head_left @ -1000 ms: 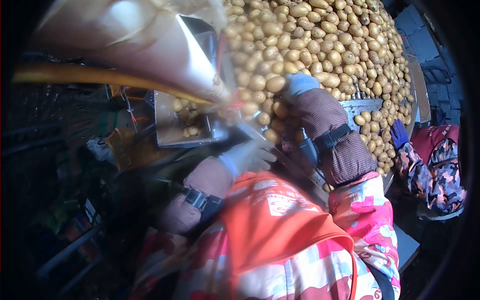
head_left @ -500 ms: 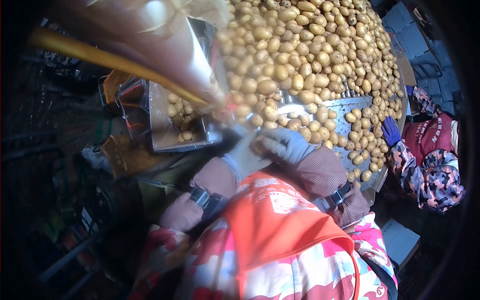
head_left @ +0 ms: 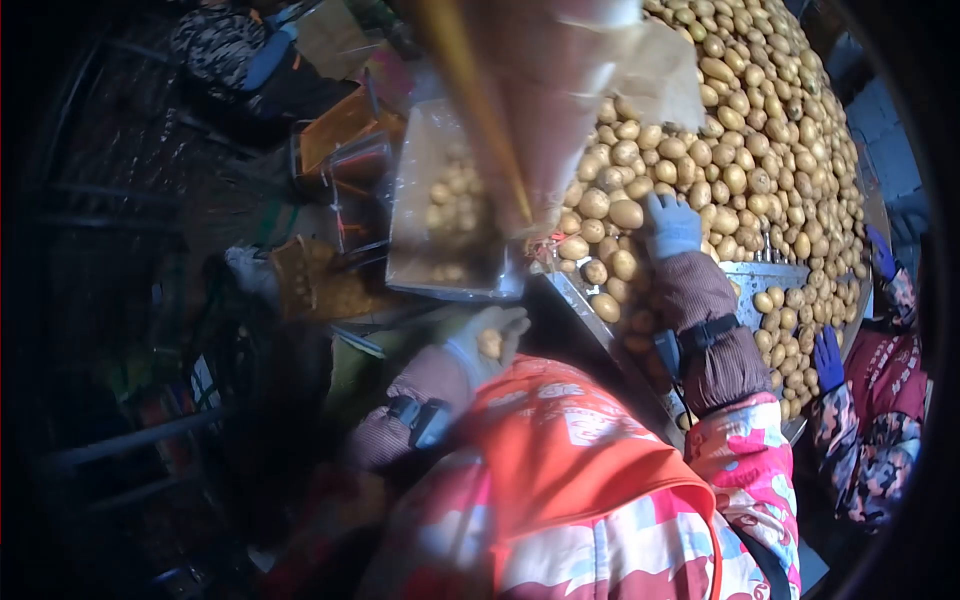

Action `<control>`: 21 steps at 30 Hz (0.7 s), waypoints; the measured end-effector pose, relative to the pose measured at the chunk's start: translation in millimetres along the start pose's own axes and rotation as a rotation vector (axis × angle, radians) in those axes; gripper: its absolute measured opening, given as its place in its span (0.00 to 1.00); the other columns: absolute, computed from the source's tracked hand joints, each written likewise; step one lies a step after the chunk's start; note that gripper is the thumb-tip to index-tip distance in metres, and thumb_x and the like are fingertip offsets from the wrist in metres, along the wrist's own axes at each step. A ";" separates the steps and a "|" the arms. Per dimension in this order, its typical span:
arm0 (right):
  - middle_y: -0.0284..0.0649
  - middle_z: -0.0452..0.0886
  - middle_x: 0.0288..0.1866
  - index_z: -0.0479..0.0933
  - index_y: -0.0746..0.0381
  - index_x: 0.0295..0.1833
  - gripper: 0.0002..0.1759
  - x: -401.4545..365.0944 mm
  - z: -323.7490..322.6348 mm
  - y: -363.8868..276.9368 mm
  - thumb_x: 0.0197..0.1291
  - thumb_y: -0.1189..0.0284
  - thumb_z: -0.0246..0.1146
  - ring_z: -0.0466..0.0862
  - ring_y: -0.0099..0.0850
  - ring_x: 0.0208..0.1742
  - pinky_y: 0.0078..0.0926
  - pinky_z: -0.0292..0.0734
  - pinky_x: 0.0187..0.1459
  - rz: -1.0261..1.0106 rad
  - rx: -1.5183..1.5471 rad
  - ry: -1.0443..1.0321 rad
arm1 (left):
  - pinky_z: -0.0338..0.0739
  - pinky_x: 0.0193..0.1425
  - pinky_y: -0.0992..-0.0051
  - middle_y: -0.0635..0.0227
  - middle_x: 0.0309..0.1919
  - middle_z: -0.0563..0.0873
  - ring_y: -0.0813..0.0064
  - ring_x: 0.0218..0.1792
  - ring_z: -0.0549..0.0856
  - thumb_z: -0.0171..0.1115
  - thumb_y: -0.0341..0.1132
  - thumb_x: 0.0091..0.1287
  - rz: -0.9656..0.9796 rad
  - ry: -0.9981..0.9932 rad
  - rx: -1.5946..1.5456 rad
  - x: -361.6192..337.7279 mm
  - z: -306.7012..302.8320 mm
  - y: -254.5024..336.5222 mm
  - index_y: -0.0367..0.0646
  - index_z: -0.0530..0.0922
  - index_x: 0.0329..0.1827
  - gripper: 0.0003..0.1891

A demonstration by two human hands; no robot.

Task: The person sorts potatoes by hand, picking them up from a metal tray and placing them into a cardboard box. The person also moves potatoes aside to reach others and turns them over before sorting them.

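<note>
My left hand [head_left: 465,338], in a pale glove, is closed around a small potato [head_left: 490,343] beside my apron, just below a plastic-lined box [head_left: 405,235] with potatoes in it. My right hand [head_left: 673,226], gloved in light grey, reaches out over the heap of potatoes [head_left: 740,150]. Its fingers are stretched and apart, resting at or just above the nearest potatoes. I see nothing held in it, though its palm side is hidden. A few potatoes lie near the metal table edge [head_left: 590,305], left of my right forearm.
A blurred tan sheet-like hanging [head_left: 540,90] and a yellow pole [head_left: 470,90] cross the top middle. Another person's purple-gloved hand [head_left: 828,358] is at the table's right side. An orange crate [head_left: 335,130] stands at left; another person [head_left: 225,50] is beyond it.
My hands, together before, have parted. The right went forward onto the potato heap; the left drew left with a potato. The view has swung, shifting the box and heap rightward.
</note>
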State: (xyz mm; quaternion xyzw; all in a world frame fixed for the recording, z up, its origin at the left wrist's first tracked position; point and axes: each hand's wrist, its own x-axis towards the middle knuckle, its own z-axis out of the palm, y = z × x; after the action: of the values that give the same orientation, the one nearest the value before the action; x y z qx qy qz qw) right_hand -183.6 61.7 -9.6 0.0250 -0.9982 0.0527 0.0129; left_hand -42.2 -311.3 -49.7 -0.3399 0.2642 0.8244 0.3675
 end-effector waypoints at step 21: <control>0.48 0.83 0.63 0.82 0.57 0.64 0.25 72.4 -107.7 81.0 0.60 0.63 0.69 0.84 0.43 0.64 0.39 0.81 0.64 0.291 -0.061 -0.405 | 0.77 0.66 0.76 0.58 0.63 0.81 0.68 0.64 0.79 0.54 0.35 0.77 -0.016 0.126 -0.118 -4.0 76.4 -25.9 0.34 0.76 0.66 0.19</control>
State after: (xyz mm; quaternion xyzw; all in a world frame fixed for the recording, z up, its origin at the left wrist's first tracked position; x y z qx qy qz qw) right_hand -257.6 150.0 91.1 -0.1094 -0.9746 0.0179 -0.1943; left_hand -47.8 -245.3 -3.5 -0.4141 0.2351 0.8125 0.3362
